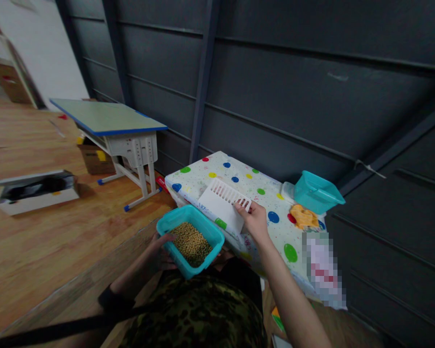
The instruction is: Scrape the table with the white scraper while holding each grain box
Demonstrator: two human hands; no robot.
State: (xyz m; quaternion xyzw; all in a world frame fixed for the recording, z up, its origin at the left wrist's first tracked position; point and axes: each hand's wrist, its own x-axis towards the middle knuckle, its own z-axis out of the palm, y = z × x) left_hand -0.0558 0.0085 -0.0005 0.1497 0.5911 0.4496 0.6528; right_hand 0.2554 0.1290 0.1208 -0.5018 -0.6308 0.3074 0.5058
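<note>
A turquoise basin [215,233] rests tilted close to my body, with yellowish beans [191,243] in its bottom. My left hand [162,251] grips its left side, thumb over the rim. My right hand [253,217] pinches the slotted end of a flat white plastic piece [223,203]. That piece lies at the near edge of a table with a balloon-patterned cover [239,169], just beyond the basin. The fingers under the white piece are partly hidden.
On the table's right side are another turquoise basin [316,193], an orange cloth [304,217] and a pixelated bag [324,273]. A school desk [112,117] stands left; an open white box [39,198] lies on the floor. A dark panelled wall rises behind.
</note>
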